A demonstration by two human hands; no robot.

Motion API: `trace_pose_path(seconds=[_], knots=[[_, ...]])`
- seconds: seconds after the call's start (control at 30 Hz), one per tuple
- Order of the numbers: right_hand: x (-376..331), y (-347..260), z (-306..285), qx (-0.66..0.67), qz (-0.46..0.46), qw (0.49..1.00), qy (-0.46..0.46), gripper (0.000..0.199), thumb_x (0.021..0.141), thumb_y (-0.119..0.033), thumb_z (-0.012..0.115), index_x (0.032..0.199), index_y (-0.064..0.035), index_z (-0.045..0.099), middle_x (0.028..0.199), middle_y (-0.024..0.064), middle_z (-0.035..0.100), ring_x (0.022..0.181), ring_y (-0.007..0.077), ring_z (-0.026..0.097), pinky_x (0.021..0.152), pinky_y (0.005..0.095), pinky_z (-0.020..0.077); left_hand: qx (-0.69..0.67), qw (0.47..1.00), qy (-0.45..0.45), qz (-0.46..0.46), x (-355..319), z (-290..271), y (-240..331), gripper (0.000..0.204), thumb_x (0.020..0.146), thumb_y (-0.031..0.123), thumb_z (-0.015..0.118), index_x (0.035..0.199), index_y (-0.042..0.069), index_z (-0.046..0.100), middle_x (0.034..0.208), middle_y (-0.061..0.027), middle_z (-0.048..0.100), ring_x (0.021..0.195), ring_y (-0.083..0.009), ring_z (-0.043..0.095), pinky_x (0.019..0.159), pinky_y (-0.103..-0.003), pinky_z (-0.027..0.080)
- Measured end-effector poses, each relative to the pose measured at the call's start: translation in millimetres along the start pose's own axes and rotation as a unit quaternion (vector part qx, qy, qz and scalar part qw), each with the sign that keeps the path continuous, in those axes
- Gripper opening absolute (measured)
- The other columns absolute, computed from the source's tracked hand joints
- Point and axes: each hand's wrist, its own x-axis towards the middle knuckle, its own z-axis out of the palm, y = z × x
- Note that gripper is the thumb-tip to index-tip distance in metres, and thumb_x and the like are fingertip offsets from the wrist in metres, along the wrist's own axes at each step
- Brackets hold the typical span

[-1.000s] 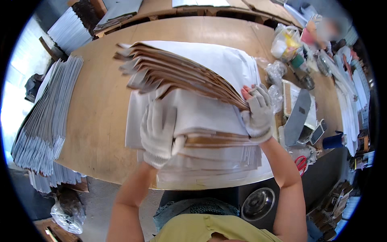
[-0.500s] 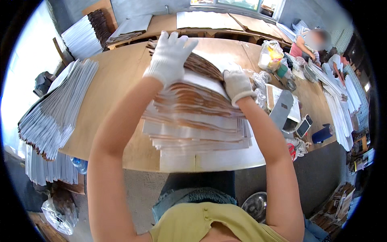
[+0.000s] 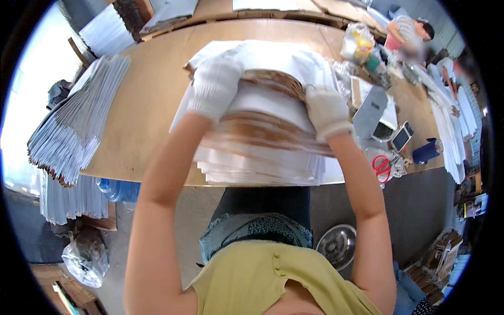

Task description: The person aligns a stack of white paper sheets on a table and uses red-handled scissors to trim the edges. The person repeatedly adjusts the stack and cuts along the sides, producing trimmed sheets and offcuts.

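Note:
A thick stack of white paper sheets with brown edges [image 3: 262, 173] lies before me at the front of the wooden table, its upper layers fanned and smeared by motion. Both my hands wear white knit gloves. My left hand [image 3: 217, 89] is closed at the left end of a curved, brown-edged bundle of sheets [image 3: 275, 80]; its fingertips are blurred. At the bundle's right end, my right hand [image 3: 326, 109] grips with bent fingers. Behind the bundle, white paper [image 3: 278, 55] spreads toward the far side.
A fanned pile of sheets [image 3: 79, 118] hangs over the table's left edge. Right of my stack are red-handled scissors [image 3: 382, 167], a phone [image 3: 402, 136], a dark blue cup [image 3: 425, 151] and plastic bags [image 3: 357, 44]. A person [image 3: 404, 34] sits at the far right.
My left hand has gone from spread fingers over the bundle's far edge to a closed hold, nearer me. More white paper shows behind the bundle. The whole view has shifted.

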Motion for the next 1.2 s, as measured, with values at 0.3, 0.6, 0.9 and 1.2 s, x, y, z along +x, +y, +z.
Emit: trace_pose_path(seconds=[0.3, 0.6, 0.9, 1.2], knots=[[-121, -37, 37, 0.079, 0.086, 0.980, 0.161, 0.041, 0.077, -0.009, 0.067, 0.117, -0.0096, 0.064, 0.107, 0.0057, 0.060, 0.111, 0.0285, 0.057, 0.094, 0.0418, 0.0472, -0.082, 0.988, 0.072, -0.105, -158, -6, 79, 0.041, 0.072, 0.012, 0.066, 0.113, 0.007, 0.062, 0.099, -0.0038, 0.054, 0.089, -0.0247, 0.053, 0.081, -0.040, 0.044], [-53, -29, 68, 0.078, 0.099, 0.978, 0.166, 0.036, 0.077, -0.013, 0.067, 0.113, -0.0094, 0.066, 0.118, 0.0046, 0.062, 0.110, 0.0285, 0.055, 0.094, 0.0428, 0.0460, -0.066, 0.978, 0.154, -0.120, -112, 53, 59, 0.038, 0.086, 0.036, 0.065, 0.112, 0.008, 0.063, 0.104, -0.0026, 0.055, 0.095, -0.0213, 0.054, 0.084, -0.038, 0.042], [73, 7, 107, 0.087, 0.126, 0.971, 0.186, 0.029, 0.078, -0.013, 0.063, 0.107, -0.0152, 0.063, 0.103, 0.0071, 0.062, 0.104, 0.0286, 0.059, 0.089, 0.0406, 0.0458, -0.067, 0.991, 0.038, -0.110, 33, 107, -6, 0.017, 0.078, 0.011, 0.059, 0.094, 0.011, 0.065, 0.099, -0.0105, 0.063, 0.095, -0.0302, 0.060, 0.078, -0.041, 0.046], [80, 24, 2, 0.041, -0.034, 0.995, 0.088, 0.016, 0.083, -0.018, 0.059, 0.098, -0.0115, 0.062, 0.096, 0.0148, 0.066, 0.093, 0.0323, 0.064, 0.079, 0.0440, 0.0506, -0.022, 0.997, 0.046, 0.056, 48, 44, -44, 0.011, 0.078, 0.006, 0.058, 0.080, 0.009, 0.069, 0.081, -0.0162, 0.068, 0.076, -0.0308, 0.068, 0.070, -0.041, 0.054]])
